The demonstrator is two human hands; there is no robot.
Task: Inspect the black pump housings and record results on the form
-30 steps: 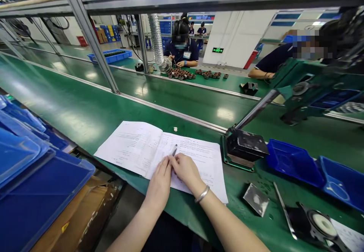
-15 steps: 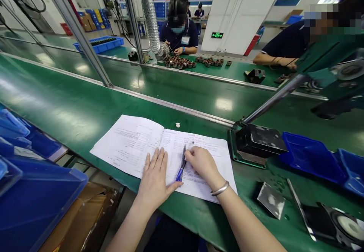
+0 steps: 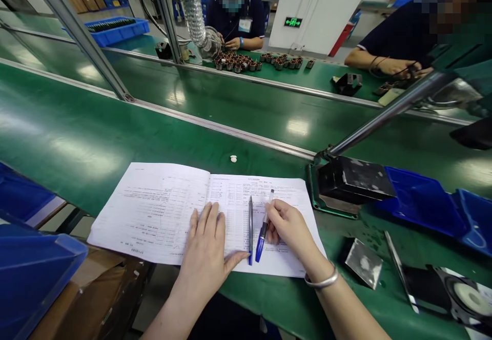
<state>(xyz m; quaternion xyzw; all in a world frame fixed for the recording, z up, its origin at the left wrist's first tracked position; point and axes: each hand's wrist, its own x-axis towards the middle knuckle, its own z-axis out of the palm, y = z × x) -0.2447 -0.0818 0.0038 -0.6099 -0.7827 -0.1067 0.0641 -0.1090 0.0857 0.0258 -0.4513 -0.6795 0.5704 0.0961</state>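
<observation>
An open booklet (image 3: 154,212) of printed pages lies in front of me in the head view. My left hand (image 3: 203,248) rests flat across its lower middle, fingers spread. The left thumb reaches the lower, blue end of a slim pen (image 3: 250,222) lying on the right page. Just right of that, my right hand (image 3: 286,225), with a silver bangle at the wrist, pinches a second pen (image 3: 263,230). This one slants over the page with its blue end down and its clear end up. Whether it touches the paper, I cannot tell.
A small white piece (image 3: 233,158) sits beyond the booklet. Right of it stand a black stand base (image 3: 349,184), blue bins (image 3: 423,202), a metal block (image 3: 363,263) and tweezers-like metal strip (image 3: 400,271). Across the bench, co-workers handle copper-wound parts (image 3: 236,62).
My right hand has drawn its pen rightward and turned it, parting it from the other pen. My left hand stays flat on the booklet. The camera view has shifted slightly.
</observation>
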